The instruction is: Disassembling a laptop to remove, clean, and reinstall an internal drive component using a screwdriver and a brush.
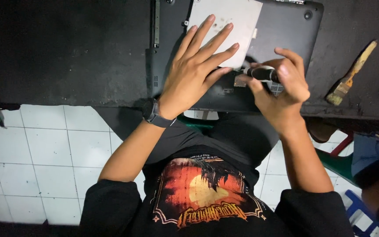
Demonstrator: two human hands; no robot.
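1. I take the upturned dark grey plastic laptop [286,26] as my landmark; it lies base-up on the worn black workbench [66,57], with its near edge close to the bench's front edge.
2. My left hand [194,70] rests flat on the laptop's base, fingers spread and apart, gripping nothing. Its fingertips lie on the pale grey rectangular metal cover plate [237,22] that sits on the far left part of the laptop.
3. A black wristwatch with a dark strap [154,113] sits on that wrist, just off the laptop's near edge.
4. My right hand [281,87] is curled shut around the black-handled screwdriver with a silver collar [259,73], held over the near middle of the laptop.
5. The screwdriver lies almost level, its tip end pointing left toward the lower right corner of the cover plate, just beside my left thumb. I cannot tell whether the tip touches a screw.
6. The two hands sit close together, nearly touching over the laptop's near half.
7. To the right of the laptop, well apart from it, a wooden-handled paintbrush with pale bristles [352,74] lies slanted on the bench.
8. Nearer me than the laptop, below the bench edge, I see a white tiled floor [36,149] and my black printed shirt [207,193].
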